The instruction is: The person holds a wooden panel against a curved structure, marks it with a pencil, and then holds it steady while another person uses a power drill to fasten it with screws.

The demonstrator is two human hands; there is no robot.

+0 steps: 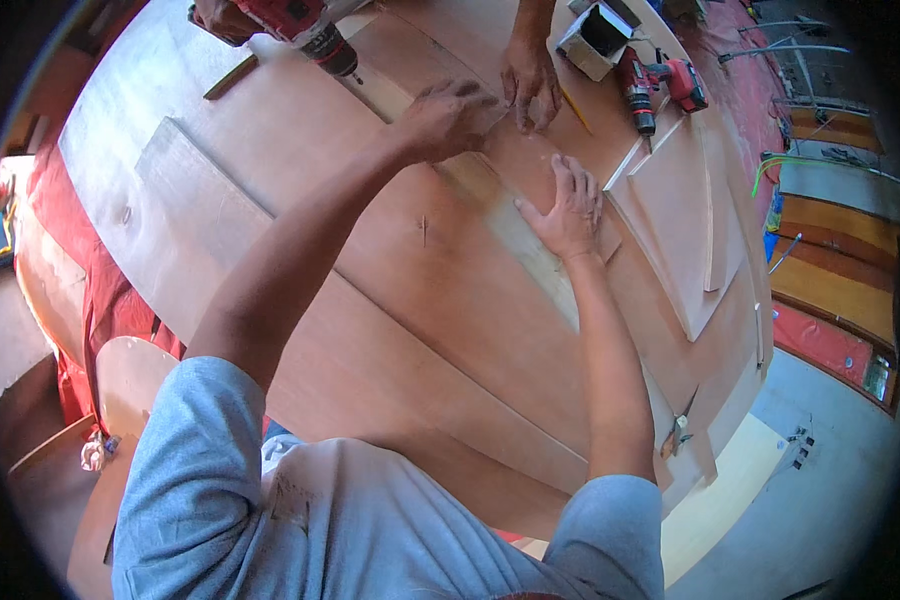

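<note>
Head view: hands (450, 118) on plywood sheet (370, 290)

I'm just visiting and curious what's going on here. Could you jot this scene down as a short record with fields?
Setting: large plywood sheet over red sheeting
Left hand: pressing on a pale wooden strip
Right hand: flat, fingers spread, on the same strip
Co-worker's hand: resting on the plywood just beyond
Co-worker's drill: red, held at the top edge, tip down
Idle tool: second red drill lying beside a small open box
</note>
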